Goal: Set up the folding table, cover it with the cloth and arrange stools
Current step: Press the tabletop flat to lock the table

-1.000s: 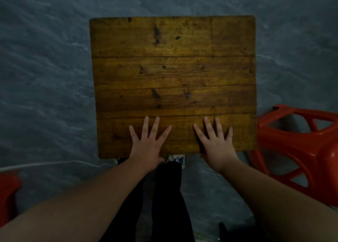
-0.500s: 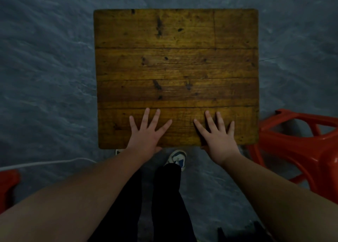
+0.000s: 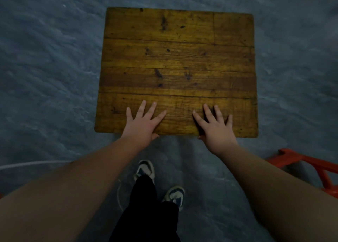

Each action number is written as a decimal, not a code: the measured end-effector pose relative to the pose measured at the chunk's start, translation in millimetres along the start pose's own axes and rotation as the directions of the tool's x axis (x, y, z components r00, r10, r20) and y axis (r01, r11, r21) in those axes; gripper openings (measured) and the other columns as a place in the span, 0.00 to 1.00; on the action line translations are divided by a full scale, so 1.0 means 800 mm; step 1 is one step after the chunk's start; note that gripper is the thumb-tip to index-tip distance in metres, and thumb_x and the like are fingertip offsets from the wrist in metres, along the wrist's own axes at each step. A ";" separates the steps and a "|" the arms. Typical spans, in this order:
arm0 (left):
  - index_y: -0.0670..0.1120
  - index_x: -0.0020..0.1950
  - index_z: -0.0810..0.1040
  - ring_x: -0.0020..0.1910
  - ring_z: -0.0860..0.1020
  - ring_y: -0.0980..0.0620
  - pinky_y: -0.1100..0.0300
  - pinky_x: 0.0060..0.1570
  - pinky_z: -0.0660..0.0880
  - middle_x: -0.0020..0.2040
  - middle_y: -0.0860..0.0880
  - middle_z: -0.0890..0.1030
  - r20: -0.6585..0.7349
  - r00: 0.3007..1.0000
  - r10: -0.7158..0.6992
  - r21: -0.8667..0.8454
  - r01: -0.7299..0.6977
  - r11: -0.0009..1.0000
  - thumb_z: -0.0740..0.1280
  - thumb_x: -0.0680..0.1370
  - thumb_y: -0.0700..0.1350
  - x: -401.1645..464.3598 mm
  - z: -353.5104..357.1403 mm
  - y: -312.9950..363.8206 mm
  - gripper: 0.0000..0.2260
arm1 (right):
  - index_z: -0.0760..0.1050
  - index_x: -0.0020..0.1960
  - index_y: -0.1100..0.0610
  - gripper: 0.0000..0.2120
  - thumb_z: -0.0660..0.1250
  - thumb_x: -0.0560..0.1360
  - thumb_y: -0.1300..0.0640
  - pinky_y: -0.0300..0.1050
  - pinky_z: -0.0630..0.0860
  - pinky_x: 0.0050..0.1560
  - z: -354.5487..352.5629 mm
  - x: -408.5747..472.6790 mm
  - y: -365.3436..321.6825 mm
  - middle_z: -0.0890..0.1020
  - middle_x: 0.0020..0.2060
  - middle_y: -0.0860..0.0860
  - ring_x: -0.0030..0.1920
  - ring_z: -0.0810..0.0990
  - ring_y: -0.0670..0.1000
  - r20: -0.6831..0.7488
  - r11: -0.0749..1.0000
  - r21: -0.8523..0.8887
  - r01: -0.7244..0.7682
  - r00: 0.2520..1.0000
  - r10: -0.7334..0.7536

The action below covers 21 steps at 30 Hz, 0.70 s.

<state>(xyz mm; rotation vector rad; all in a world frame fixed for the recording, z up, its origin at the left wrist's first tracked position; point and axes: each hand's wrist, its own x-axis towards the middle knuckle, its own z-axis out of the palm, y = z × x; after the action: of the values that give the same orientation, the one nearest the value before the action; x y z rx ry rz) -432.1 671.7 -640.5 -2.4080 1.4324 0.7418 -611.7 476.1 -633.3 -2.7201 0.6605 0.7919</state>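
Observation:
The folding table (image 3: 175, 59) stands upright on the floor in front of me, its square top made of worn yellow-brown planks with nothing on it. My left hand (image 3: 141, 123) lies on the near plank left of centre, fingers spread on top and thumb hooked under the near edge. My right hand (image 3: 215, 126) holds the same edge right of centre in the same way. One red plastic stool (image 3: 314, 168) lies on its side at the lower right, partly cut off by the frame. No cloth is in view.
Grey-blue concrete floor (image 3: 45, 68) surrounds the table. My legs in black trousers and two sneakers (image 3: 146, 168) stand just behind the table's near edge. A thin white cable (image 3: 27, 164) runs along the floor at the left.
The table has slid away from my body with both hands still on its near edge. Both feet now show, and the red stool sits lower right in view.

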 end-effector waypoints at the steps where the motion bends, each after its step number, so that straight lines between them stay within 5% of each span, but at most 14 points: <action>1: 0.63 0.78 0.39 0.78 0.37 0.40 0.26 0.69 0.49 0.80 0.49 0.39 -0.008 1.000 -0.008 -0.012 0.008 1.000 0.62 0.78 0.61 0.012 -0.007 -0.006 0.37 | 0.38 0.78 0.38 0.40 0.64 0.80 0.48 0.76 0.46 0.71 -0.008 0.014 0.003 0.38 0.80 0.49 0.78 0.36 0.61 -0.009 1.000 0.001 -0.001 1.000 0.001; 21: 0.62 0.77 0.37 0.77 0.35 0.39 0.25 0.67 0.46 0.80 0.50 0.37 0.013 1.000 -0.020 -0.053 0.020 0.998 0.62 0.79 0.58 0.210 -0.134 -0.081 0.38 | 0.38 0.77 0.35 0.40 0.64 0.80 0.51 0.75 0.45 0.72 -0.150 0.216 0.058 0.37 0.80 0.47 0.79 0.35 0.59 0.014 0.999 0.037 -0.025 1.000 0.024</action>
<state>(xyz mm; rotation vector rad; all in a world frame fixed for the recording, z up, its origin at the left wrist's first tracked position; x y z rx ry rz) -278.1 529.6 -643.6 -2.4490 1.3990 0.7990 -450.3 333.9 -634.2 -2.6759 0.6997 0.7943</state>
